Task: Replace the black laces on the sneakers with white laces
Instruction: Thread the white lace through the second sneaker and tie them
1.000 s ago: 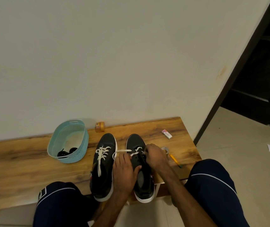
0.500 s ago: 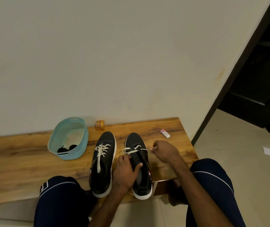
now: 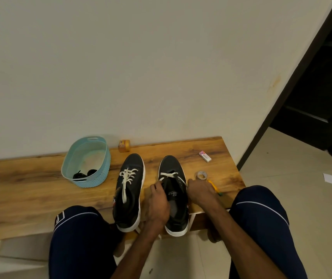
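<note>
Two black sneakers with white soles stand side by side on the wooden bench [image 3: 30, 190]. The left sneaker [image 3: 129, 190] carries a white lace [image 3: 127, 176] through several eyelets, one end trailing toward the heel. The right sneaker [image 3: 174, 198] has a white lace [image 3: 169, 175] only across its front eyelets. My left hand [image 3: 158, 204] lies on that shoe's left side and pinches the lace's left end. My right hand [image 3: 200, 191] pinches the lace's right end at the shoe's right edge. The black laces [image 3: 85, 173] lie in a light blue basket [image 3: 102, 174].
A small orange object [image 3: 124, 146] stands against the wall behind the shoes. An eraser [image 3: 205, 156], a tape roll [image 3: 202, 175] and a yellow pencil [image 3: 215, 186] lie on the bench's right end. My knees flank the shoes. Tiled floor and a dark doorway lie right.
My right hand has come back from the right to the right shoe's edge. My left hand has slid up to the lace's left end. The tape roll and pencil show again.
</note>
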A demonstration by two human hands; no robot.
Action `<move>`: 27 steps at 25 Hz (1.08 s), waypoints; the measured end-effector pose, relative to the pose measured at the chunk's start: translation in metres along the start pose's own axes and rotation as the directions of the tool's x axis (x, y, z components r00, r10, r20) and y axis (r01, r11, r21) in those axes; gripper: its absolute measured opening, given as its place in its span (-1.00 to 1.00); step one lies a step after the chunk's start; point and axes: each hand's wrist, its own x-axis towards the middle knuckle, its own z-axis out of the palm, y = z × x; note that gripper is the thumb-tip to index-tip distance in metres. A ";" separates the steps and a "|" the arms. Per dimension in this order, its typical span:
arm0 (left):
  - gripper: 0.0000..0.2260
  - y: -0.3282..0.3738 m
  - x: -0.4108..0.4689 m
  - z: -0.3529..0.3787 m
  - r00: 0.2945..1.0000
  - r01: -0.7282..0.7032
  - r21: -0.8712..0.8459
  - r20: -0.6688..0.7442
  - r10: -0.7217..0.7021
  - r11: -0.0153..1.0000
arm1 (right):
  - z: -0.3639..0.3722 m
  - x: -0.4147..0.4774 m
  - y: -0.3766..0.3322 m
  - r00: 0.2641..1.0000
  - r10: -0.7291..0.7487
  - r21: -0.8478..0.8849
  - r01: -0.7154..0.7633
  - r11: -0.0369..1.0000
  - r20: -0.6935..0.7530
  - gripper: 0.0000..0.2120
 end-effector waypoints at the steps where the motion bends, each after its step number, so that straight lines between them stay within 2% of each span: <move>1: -0.52 0.001 0.000 0.000 1.000 0.010 -0.001 -0.015 -0.010 1.000 | 0.003 -0.004 0.002 0.998 -0.001 -0.082 0.006 0.997 0.067 -0.74; 3: -0.50 0.001 -0.003 0.000 0.999 0.019 -0.012 -0.047 -0.020 1.000 | 0.007 -0.009 0.006 0.989 0.038 -0.161 -0.014 0.987 0.143 -0.73; 5: -0.51 0.000 -0.005 -0.001 0.997 0.009 -0.016 -0.073 -0.010 1.000 | 0.005 -0.009 0.008 0.987 0.079 -0.116 -0.063 0.991 0.141 -0.73; 8: -0.59 -0.005 -0.001 -0.006 0.997 0.001 -0.044 -0.083 -0.004 0.999 | -0.003 -0.006 0.004 0.997 0.056 0.064 -0.060 0.996 0.058 -0.75; 12: -0.65 -0.008 0.010 -0.012 0.995 0.000 -0.079 -0.100 -0.008 0.997 | -0.021 0.005 0.012 0.998 0.046 0.338 -0.031 0.941 -0.035 -0.77; 14: -0.61 -0.006 0.013 -0.012 0.993 -0.018 -0.050 -0.118 0.012 0.999 | -0.029 0.007 0.018 0.994 0.062 0.490 -0.012 0.872 -0.085 -0.73; 16: -0.58 -0.005 0.014 -0.010 0.992 -0.029 -0.043 -0.123 0.023 0.999 | -0.030 0.009 0.023 0.982 0.110 0.662 0.019 0.749 -0.152 -0.69; 18: -0.59 -0.004 0.015 -0.009 0.992 -0.027 -0.054 -0.127 0.020 0.998 | -0.028 0.011 0.023 0.966 0.160 0.764 0.056 0.642 -0.204 -0.78; 20: -0.64 -0.004 0.015 -0.009 0.990 -0.031 -0.058 -0.136 0.022 0.998 | -0.025 0.015 0.018 0.955 0.170 0.779 0.089 0.621 -0.245 -0.84; 23: -0.73 -0.004 0.017 -0.008 0.988 -0.026 -0.108 -0.153 0.009 0.994 | -0.021 0.021 0.002 0.937 0.136 0.749 0.165 0.642 -0.322 -0.94; 27: -0.76 -0.009 0.030 -0.012 0.977 0.157 -0.311 -0.091 -0.193 0.937 | -0.011 0.025 -0.024 0.945 0.079 0.806 0.225 0.548 -0.318 -0.89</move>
